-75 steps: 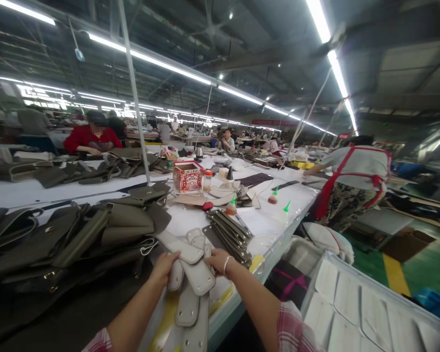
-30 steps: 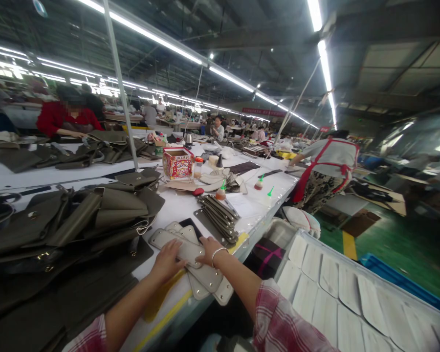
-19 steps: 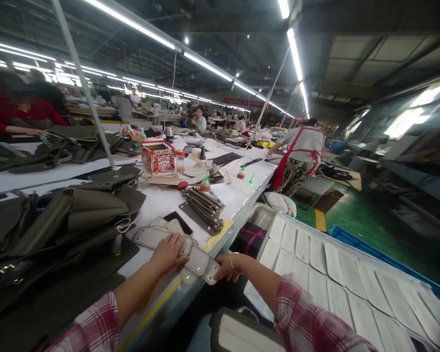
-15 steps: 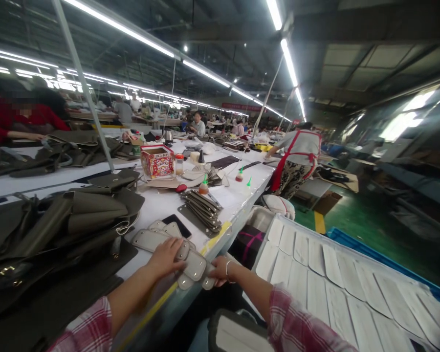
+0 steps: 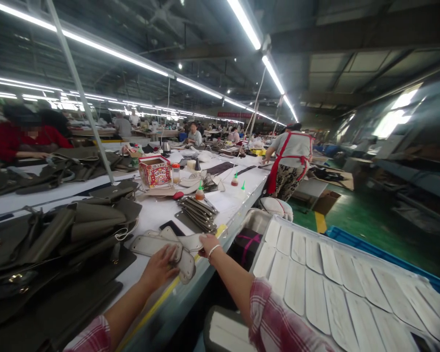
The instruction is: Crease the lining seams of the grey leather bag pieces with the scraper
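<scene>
Several light grey, round-ended leather pieces (image 5: 186, 266) with small metal studs lie crossed over one another at the table edge. My left hand (image 5: 160, 268) is closed on them from the near side, fingers over the upper pieces. With its fingertips, my right hand (image 5: 209, 246) pinches the right end of one grey leather piece (image 5: 191, 241) that points away from the pile. Just behind the pieces lies a black phone-like slab (image 5: 171, 227), partly covered. Beyond it rests a fanned stack of dark studded strips (image 5: 196, 213).
Dark olive bag parts (image 5: 58, 234) are heaped on the left. A red patterned box (image 5: 154, 172) and a green-tipped bottle (image 5: 200, 190) stand farther back. White panels (image 5: 330, 274) lie in rows at right. A co-worker in a red apron (image 5: 291, 151) stands beside the table.
My right hand has moved up and away from me, taking the end of one leather piece from the pile's near side to its far right. My left hand has stayed on the pile.
</scene>
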Action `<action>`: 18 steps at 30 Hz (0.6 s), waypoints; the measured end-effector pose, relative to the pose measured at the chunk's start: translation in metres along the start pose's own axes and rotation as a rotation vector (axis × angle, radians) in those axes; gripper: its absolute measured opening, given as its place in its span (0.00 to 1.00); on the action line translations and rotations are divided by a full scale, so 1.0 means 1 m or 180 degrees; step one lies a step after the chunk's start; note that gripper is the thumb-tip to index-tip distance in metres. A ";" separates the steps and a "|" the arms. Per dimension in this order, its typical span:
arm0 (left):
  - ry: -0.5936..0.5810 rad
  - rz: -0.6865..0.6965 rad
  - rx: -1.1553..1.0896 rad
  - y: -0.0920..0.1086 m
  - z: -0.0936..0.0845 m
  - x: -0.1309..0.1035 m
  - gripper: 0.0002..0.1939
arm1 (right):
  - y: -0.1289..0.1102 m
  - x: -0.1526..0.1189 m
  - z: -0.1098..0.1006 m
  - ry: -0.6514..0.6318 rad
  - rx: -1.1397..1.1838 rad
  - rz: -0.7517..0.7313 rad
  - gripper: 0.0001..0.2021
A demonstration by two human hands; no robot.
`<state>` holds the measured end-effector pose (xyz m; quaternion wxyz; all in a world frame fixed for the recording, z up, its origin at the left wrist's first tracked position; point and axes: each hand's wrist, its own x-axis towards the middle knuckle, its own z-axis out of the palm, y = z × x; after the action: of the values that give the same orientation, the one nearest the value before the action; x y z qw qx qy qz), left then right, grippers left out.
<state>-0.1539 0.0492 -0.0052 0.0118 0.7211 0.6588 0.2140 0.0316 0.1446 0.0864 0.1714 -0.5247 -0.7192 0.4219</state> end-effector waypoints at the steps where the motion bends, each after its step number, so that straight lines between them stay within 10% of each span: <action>1: 0.0007 0.0081 0.0136 0.004 -0.003 0.000 0.36 | 0.001 0.002 0.001 0.0023 0.0004 0.0020 0.13; 14: -0.0905 0.0400 0.0190 0.027 0.006 0.002 0.33 | -0.087 -0.002 -0.048 0.0794 0.0133 -0.1077 0.13; 18: -0.0382 0.0198 -0.0104 0.044 -0.018 -0.006 0.29 | -0.069 -0.033 -0.091 0.1068 0.0543 -0.0808 0.13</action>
<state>-0.1183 0.0330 0.0228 0.0564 0.7525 0.6306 0.1814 0.0648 0.1469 0.2003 0.3841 -0.4765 -0.7026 0.3630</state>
